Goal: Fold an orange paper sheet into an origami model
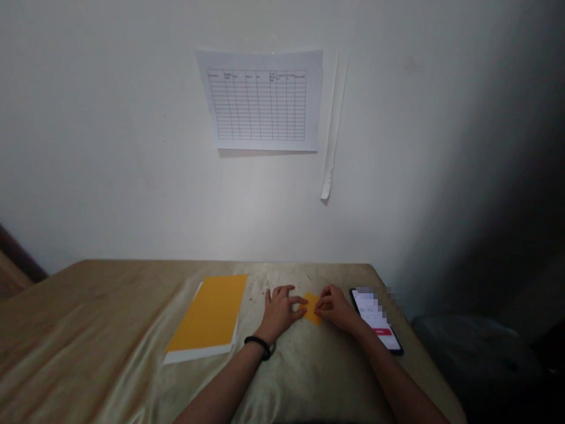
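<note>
A small folded piece of orange paper (313, 308) is between my two hands, low over the cloth-covered table. At its left edge, the thumb and index finger of my left hand (280, 309) hold it, while the other fingers of that hand are spread away. My right hand (336, 308) pinches the paper's right edge with its fingertips, its remaining fingers curled. The exact fold is too small to make out. A black band (260, 346) circles my left wrist.
A stack of orange sheets (209, 312) with white paper under it lies to the left on the tan tablecloth (300, 377). Right of my right hand lies a lit phone (375, 321). On the wall behind hang a printed table (260, 106) and a loose white strip (331, 135).
</note>
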Action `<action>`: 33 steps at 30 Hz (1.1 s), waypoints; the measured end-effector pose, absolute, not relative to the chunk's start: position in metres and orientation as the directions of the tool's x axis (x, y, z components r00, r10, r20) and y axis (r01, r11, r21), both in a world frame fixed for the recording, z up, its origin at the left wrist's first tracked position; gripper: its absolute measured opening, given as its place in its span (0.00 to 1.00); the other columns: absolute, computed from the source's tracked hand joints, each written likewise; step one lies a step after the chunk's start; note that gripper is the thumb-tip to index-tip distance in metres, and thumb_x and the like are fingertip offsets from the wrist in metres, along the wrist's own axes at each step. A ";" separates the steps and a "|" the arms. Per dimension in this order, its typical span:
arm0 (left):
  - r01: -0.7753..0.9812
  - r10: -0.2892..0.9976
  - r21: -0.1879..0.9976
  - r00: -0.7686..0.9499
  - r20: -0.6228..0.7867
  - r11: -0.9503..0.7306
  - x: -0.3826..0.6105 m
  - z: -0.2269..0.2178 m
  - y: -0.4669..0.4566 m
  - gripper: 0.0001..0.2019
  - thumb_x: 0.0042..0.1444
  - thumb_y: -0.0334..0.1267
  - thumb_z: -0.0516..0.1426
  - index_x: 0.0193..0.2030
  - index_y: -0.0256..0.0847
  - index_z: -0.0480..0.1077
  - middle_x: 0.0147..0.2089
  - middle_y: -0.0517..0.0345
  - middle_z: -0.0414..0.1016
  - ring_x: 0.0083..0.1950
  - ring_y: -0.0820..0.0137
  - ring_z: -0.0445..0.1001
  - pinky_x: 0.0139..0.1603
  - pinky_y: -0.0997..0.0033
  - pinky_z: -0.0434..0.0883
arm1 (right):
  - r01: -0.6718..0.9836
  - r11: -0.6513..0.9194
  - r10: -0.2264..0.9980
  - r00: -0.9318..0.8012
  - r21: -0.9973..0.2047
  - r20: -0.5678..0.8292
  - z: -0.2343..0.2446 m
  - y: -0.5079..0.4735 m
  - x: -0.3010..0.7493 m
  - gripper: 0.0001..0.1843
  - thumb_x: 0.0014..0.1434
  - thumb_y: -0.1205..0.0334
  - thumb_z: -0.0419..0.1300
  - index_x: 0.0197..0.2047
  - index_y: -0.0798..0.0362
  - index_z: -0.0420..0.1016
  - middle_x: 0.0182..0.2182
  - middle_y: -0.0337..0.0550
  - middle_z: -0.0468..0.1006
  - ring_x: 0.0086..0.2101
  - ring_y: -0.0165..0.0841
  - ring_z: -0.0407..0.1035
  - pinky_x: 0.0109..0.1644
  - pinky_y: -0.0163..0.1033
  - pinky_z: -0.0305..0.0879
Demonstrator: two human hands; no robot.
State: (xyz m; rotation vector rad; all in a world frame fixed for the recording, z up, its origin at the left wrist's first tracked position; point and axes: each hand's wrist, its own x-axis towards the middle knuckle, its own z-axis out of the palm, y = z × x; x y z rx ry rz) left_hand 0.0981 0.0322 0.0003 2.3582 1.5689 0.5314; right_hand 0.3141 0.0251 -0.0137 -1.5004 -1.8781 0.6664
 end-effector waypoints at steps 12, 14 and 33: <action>0.824 0.920 0.408 0.354 0.171 -0.393 0.097 -0.002 0.033 0.13 0.57 0.50 0.63 0.50 0.65 0.77 0.64 0.58 0.67 0.68 0.54 0.59 0.69 0.34 0.42 | 0.654 0.232 0.969 -0.218 -0.720 0.114 -0.009 0.006 0.324 0.03 0.52 0.60 0.68 0.32 0.49 0.83 0.47 0.46 0.71 0.49 0.38 0.64 0.59 0.44 0.59; 0.823 0.920 0.411 0.350 0.175 -0.391 0.097 -0.003 0.034 0.13 0.57 0.50 0.63 0.49 0.65 0.77 0.64 0.58 0.67 0.68 0.54 0.59 0.69 0.33 0.41 | 0.638 0.234 0.967 -0.230 -0.733 0.109 -0.011 0.003 0.325 0.04 0.52 0.59 0.68 0.32 0.49 0.83 0.48 0.46 0.70 0.50 0.38 0.64 0.60 0.44 0.59; 0.811 0.915 0.427 0.337 0.219 -0.401 0.098 -0.009 0.038 0.11 0.56 0.50 0.64 0.47 0.66 0.78 0.62 0.58 0.69 0.66 0.53 0.61 0.67 0.29 0.43 | 0.671 0.236 0.948 0.001 -0.703 0.319 -0.028 0.008 0.321 0.10 0.56 0.61 0.61 0.41 0.48 0.81 0.46 0.48 0.73 0.51 0.42 0.67 0.60 0.48 0.62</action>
